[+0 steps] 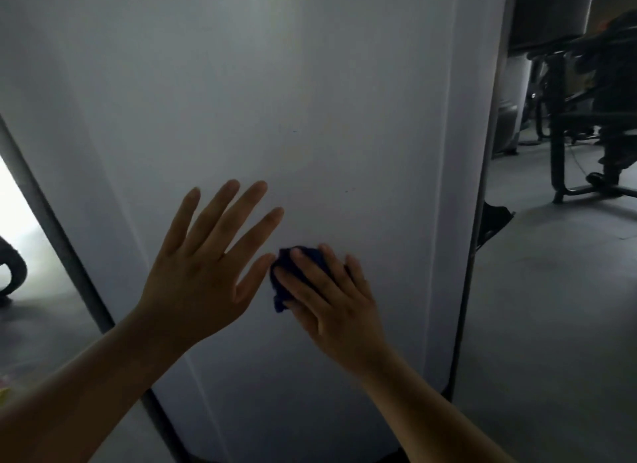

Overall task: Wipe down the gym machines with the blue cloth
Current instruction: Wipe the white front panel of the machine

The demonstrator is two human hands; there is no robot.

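Note:
A tall white panel of a gym machine fills most of the head view. My left hand lies flat against it with fingers spread and straight. Just to its right, my right hand presses a small bunched dark blue cloth onto the panel with straight fingers. Most of the cloth is hidden under those fingers; only its left edge and top show.
A grey frame bar runs along the panel's left edge, and a dark bar along its right. Black gym equipment stands on the grey floor at the upper right. A dark curved part shows at the far left.

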